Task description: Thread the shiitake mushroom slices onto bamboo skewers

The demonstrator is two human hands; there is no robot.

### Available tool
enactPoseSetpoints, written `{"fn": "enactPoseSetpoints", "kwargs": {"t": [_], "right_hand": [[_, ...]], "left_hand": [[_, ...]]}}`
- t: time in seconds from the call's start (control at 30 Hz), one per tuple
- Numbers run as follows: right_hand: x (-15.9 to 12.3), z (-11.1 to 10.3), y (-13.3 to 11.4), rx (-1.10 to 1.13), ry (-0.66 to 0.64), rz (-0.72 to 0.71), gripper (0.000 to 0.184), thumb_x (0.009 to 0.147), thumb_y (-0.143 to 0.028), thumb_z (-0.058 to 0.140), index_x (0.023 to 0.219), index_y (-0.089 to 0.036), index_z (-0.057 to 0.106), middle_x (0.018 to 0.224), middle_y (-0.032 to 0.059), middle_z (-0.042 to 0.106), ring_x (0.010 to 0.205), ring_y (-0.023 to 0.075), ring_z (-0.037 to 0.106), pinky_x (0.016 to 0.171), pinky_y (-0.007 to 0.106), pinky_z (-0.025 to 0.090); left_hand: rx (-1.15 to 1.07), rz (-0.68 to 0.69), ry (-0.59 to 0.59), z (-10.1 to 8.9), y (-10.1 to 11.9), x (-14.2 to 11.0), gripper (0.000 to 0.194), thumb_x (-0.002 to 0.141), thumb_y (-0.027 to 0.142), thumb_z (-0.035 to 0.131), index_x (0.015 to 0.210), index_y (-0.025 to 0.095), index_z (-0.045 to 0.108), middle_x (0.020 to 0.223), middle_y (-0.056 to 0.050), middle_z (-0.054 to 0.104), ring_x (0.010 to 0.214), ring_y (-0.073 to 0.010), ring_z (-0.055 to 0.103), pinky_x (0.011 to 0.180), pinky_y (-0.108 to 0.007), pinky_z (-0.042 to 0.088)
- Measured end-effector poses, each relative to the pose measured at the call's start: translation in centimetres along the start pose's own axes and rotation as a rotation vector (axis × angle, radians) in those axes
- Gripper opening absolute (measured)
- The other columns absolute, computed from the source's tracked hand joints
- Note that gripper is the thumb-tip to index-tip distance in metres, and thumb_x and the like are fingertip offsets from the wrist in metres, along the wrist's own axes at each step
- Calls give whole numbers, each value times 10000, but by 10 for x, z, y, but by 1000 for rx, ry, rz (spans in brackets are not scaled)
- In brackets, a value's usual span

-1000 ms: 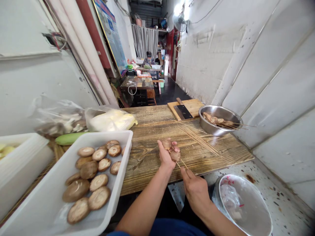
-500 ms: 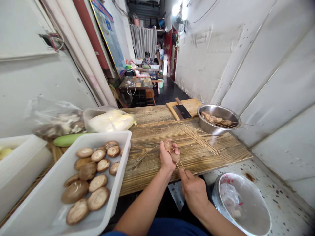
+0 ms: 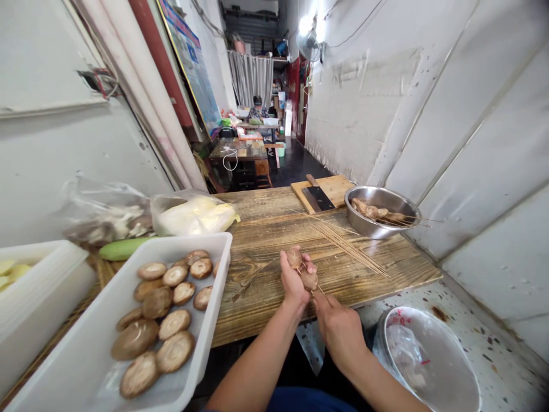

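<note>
Two brown mushrooms point(image 3: 309, 279) sit one beyond the other on a pair of thin wooden skewers point(image 3: 322, 290). My left hand point(image 3: 295, 281) is closed around the mushrooms from the left, fingertips showing on their far side. Just nearer to me, my right hand point(image 3: 338, 326) pinches the lower ends of the skewers, close under the nearer mushroom. Both hands are over the front edge of the wooden table point(image 3: 257, 274). To their left, a white plastic tub point(image 3: 209, 320) contains several loose mushrooms point(image 3: 136, 339), some cap up and some stem side up.
Bare skewers point(image 3: 349, 249) lie right of my hands. Behind them are a cleaver point(image 3: 318, 197) on a cutting board point(image 3: 338, 186) and a steel bowl point(image 3: 377, 229) of skewered mushrooms. A lined bucket point(image 3: 450, 355) stands below right. Bagged vegetables point(image 3: 193, 214) and a green gourd point(image 3: 124, 249) lie left.
My right hand has come a little closer to my left, and less of the skewers shows between the nearer mushroom and my right fingers. The whole view has shifted slightly.
</note>
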State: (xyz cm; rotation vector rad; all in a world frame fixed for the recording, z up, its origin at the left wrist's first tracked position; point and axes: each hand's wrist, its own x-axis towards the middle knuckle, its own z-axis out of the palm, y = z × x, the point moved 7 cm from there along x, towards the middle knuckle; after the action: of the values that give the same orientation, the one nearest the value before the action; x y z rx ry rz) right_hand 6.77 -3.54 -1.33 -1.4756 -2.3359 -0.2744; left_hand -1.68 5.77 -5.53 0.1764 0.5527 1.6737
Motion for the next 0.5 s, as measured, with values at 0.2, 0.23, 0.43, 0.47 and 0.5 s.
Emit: {"fn": "enactPoseSetpoints", "kwargs": {"t": [0.2,0.23,0.43,0.47,0.5], "right_hand": [[-26,-4,3,60,219,-115,361,860,-15,310,981,-128,631,698,39,693,451,124,602,459,211,442],[-29,-4,2,60,258,-150,389,850,-1,291,1016,-124,621,715,43,702,447,125,604,455,215,447],[-39,-11,-2,22,419,-297,271,874,-77,383,1019,-128,607,641,35,697,385,118,570,392,231,407],[-39,-14,-2,14,423,-285,259,882,-90,390,1018,-137,606,626,26,693,364,112,554,381,235,393],[-38,-17,-2,13,419,-276,256,889,-98,389,1017,-146,606,610,16,689,350,108,542,374,238,383]], "left_hand": [[-58,67,-92,22,22,-12,413,847,577,387,937,202,534,652,-3,547,423,-96,436,458,-236,341],[-53,78,-107,28,25,-16,408,853,569,381,941,202,535,659,-4,548,423,-94,433,462,-237,341],[7,128,-139,53,36,-44,383,863,545,377,959,210,537,678,0,537,425,-83,417,460,-235,334],[17,128,-130,54,36,-48,383,860,549,379,955,212,535,676,1,536,422,-82,413,459,-236,333],[26,125,-120,55,36,-51,384,856,554,382,949,214,533,676,2,537,419,-81,410,457,-237,332]]}}
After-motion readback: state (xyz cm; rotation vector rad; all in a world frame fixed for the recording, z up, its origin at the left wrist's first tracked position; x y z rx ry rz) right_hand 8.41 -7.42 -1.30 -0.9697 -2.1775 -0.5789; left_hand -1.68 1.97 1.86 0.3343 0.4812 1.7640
